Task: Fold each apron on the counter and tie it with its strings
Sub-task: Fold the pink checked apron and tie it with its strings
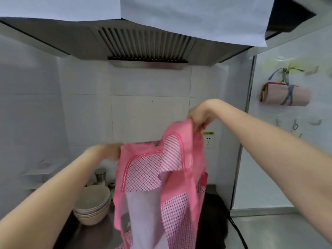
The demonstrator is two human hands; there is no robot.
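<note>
A person holds a pink apron (158,186) up in the air above a steel kitchen counter (280,230), one hand at each upper corner. The right hand (199,115) is the higher of the two; its fingers are curled down and pinch the apron's top edge. The left hand (109,151) sits lower and to the left, at the other end of that top edge. It is blurred, so whether its fingers are clenched on the cloth cannot be told, though the fabric hangs from that spot.

The apron's top edge runs slanted, rising from the left hand to the right hand. Its long axis hangs straight down from both hands towards the counter's near edge, with the lower part out of view. The cloth is bunched and partly turned, showing dotted and striped panels and a pale reverse side. No strings can be picked out.

Laying it flat probably means lowering both hands together. Under the apron's left side, near the counter's back edge, stands a stack of bowls (93,207), with a metal canister (100,175) just behind. A dark shape (213,218), unclear, lies under the right side. A range hood (143,44) hangs overhead. A rolled, tied bundle (285,96) hangs on the right wall.
</note>
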